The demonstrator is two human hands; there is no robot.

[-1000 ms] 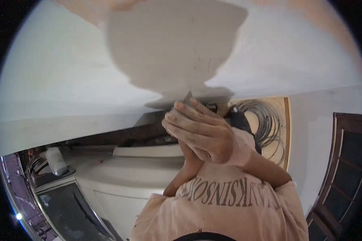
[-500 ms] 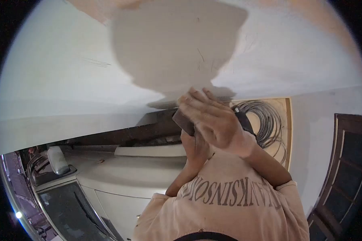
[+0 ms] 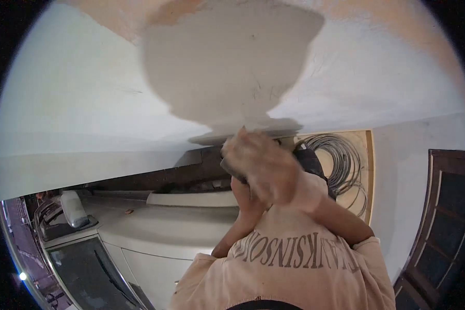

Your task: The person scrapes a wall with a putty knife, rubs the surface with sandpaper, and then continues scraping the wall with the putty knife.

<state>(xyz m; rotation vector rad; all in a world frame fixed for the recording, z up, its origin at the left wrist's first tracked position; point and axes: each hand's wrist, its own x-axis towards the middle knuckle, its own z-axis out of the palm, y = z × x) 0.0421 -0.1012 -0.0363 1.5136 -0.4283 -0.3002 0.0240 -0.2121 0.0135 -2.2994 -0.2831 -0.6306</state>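
My left hand (image 3: 244, 195) is closed around a dark brownish flat block (image 3: 226, 165), held upright in front of my chest. Only a corner and edge of the block show past my other hand. Right over it is my right hand (image 3: 266, 165), smeared by motion, close to the block's top; whether it touches cannot be seen. Just beyond both hands stands a pale wall (image 3: 113, 113) with bare orange patches and fine scratch marks. A large shadow (image 3: 222, 57) falls across it.
Below left is a light-coloured car (image 3: 165, 227) with a side mirror (image 3: 74, 209) and windscreen. Coiled grey cable (image 3: 341, 160) lies on a yellowish board (image 3: 368, 155) to the right. A dark-framed window or door (image 3: 444, 217) stands farther right.
My right hand has dropped slightly and its fingers, outstretched before, are blurred now. The left hand keeps its hold on the block, which is more covered. The view has shifted a little.
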